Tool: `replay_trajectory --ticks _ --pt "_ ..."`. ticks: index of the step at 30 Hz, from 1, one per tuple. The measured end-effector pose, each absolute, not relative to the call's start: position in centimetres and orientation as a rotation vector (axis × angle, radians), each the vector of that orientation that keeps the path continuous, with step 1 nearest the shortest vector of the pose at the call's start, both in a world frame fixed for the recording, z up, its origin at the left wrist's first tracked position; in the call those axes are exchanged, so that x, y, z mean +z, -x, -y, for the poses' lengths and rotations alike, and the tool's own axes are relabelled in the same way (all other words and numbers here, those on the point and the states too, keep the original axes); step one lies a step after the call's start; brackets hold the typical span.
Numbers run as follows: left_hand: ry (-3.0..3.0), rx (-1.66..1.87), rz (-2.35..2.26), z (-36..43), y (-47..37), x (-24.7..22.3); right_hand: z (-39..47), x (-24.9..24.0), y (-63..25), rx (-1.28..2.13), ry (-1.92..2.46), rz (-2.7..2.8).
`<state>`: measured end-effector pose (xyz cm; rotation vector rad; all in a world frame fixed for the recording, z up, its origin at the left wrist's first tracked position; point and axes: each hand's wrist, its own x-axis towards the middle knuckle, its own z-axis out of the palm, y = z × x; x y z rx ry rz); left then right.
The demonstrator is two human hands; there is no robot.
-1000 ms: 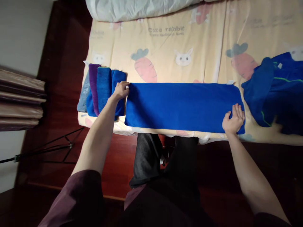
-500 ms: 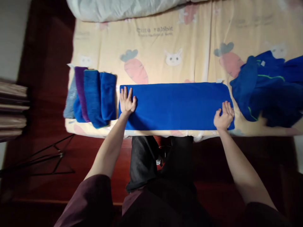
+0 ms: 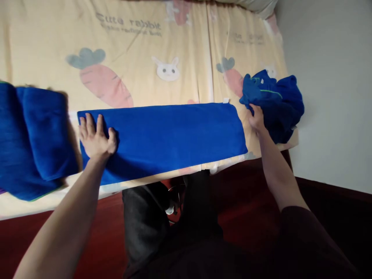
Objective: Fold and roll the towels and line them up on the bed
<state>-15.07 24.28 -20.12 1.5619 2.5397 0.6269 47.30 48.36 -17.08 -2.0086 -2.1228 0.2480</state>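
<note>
A long blue cloth [image 3: 174, 135] lies flat along the front edge of the bed, with a small white tag at its back right. My left hand [image 3: 97, 135] rests on the cloth's left end, fingers spread and holding nothing. Just past the right end is my right hand [image 3: 257, 117], its thumb and fingers pinched at the left edge of a crumpled blue cloth pile [image 3: 279, 104]. Green trim runs across that pile. At the far left lie folded blue cloths [image 3: 49, 131], beside the flat one.
A yellow bed sheet [image 3: 139, 73] with carrot and rabbit prints lies under everything. Pale bedding [image 3: 258, 6] shows at the back right. A grey wall [image 3: 328, 97] stands on the right. Below the bed edge are my dark-trousered legs and a red floor.
The view has turned to the right. My right hand has left the flat cloth's right end and moved to the crumpled pile. My left hand still lies on the flat cloth.
</note>
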Motion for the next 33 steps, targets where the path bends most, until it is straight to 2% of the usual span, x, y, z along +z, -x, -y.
replay_trajectory --ticks 7,13,17,20,27,29,33 --pt "-1.553 0.691 -2.524 -24.2 14.3 -19.5 -51.9 -15.3 -42.8 0.317 1.773 2.178" --pt "-1.488 0.686 -2.549 -24.1 13.4 -18.4 -54.2 -16.5 -39.6 0.835 1.912 1.972" --pt "-1.479 0.693 -2.534 -24.2 13.3 -18.1 -55.1 -17.2 -39.6 0.996 1.849 1.854" --pt "-1.473 0.683 -2.542 -24.2 13.4 -18.2 -55.0 -17.6 -40.1 0.858 1.805 1.863" --pt "-1.485 0.725 -2.516 -24.1 13.4 -18.3 -48.6 -18.4 -35.9 0.14 1.77 1.969" --pt "-1.486 0.725 -2.515 -24.1 13.4 -18.3 -45.3 -18.7 -33.7 0.16 1.649 2.225" --pt "-1.49 0.729 -2.532 -24.2 13.5 -18.5 -42.4 -19.4 -32.6 0.456 1.42 2.657"
